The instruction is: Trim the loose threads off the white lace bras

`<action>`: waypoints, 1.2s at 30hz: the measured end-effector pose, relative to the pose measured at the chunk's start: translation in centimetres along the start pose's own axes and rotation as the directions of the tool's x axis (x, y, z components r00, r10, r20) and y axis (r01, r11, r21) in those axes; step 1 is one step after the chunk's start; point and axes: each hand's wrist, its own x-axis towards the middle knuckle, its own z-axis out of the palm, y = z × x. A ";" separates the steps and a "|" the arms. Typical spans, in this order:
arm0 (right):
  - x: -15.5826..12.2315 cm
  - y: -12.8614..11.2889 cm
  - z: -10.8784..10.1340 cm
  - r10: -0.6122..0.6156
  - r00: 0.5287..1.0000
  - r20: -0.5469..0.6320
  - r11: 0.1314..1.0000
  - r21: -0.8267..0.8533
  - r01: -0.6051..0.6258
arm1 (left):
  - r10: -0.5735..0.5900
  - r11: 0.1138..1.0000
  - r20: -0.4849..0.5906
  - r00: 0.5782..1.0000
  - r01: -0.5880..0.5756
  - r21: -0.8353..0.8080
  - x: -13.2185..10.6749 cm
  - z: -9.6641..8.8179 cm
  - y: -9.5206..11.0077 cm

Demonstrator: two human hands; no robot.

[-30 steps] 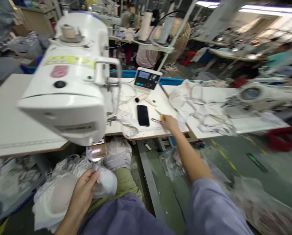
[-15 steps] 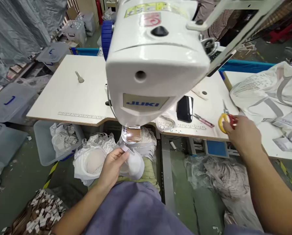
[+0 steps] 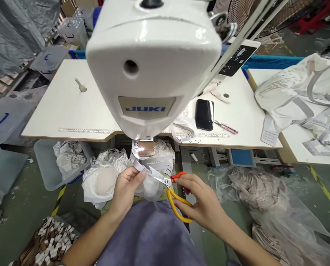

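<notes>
Below the head of a white sewing machine (image 3: 154, 81), my left hand (image 3: 127, 186) pinches the end of a pale strap (image 3: 138, 165) between thumb and fingers. The strap runs up towards the machine's needle area. My right hand (image 3: 199, 199) grips scissors (image 3: 167, 181) with one red and one yellow handle. Their blades are spread, with the tips at the strap close to my left fingertips. A white bra cup (image 3: 151, 186) hangs under the blades, partly hidden by them. White lace bras (image 3: 105, 181) lie to the left of my left hand.
On the white table (image 3: 68, 99) are a phone (image 3: 204, 114), a pink-handled tool (image 3: 226, 127) and a ruler strip. White garments (image 3: 298, 96) are heaped at right. A plastic bin (image 3: 47, 168) holds lace pieces; brown-and-white scraps (image 3: 50, 242) lie at lower left, bagged fabric (image 3: 256, 188) at lower right.
My right hand has carried the scissors from the table's right edge to the strap beside my left hand, and the blades are now apart. My left hand keeps its pinch.
</notes>
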 end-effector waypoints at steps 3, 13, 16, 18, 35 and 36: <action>0.6 0.4 0.4 -0.009 1.000 0.011 1.000 0.024 0.009 | 0.008 1.000 0.010 1.000 -0.008 0.022 -0.1 -0.1 0.0; 0.8 0.5 0.3 -0.040 0.999 0.010 0.999 -0.020 0.040 | -0.034 0.999 0.017 0.999 0.033 0.003 0.1 0.1 0.0; 0.7 0.5 0.4 -0.059 0.998 -0.006 0.997 -0.051 0.059 | -0.098 0.994 0.023 0.995 0.099 -0.049 0.2 0.4 0.1; 0.7 0.5 0.4 -0.067 0.998 -0.009 0.996 -0.062 0.066 | -0.119 0.991 0.025 0.993 0.120 -0.064 0.1 0.5 0.2; 0.2 0.6 0.0 -0.067 0.997 0.023 0.996 -0.055 0.068 | -0.127 0.992 0.021 0.992 0.127 0.005 0.6 0.1 0.3; 0.1 0.7 0.1 -0.070 0.997 0.023 0.996 -0.058 0.071 | -0.135 0.991 0.025 0.991 0.135 -0.002 0.6 0.1 0.2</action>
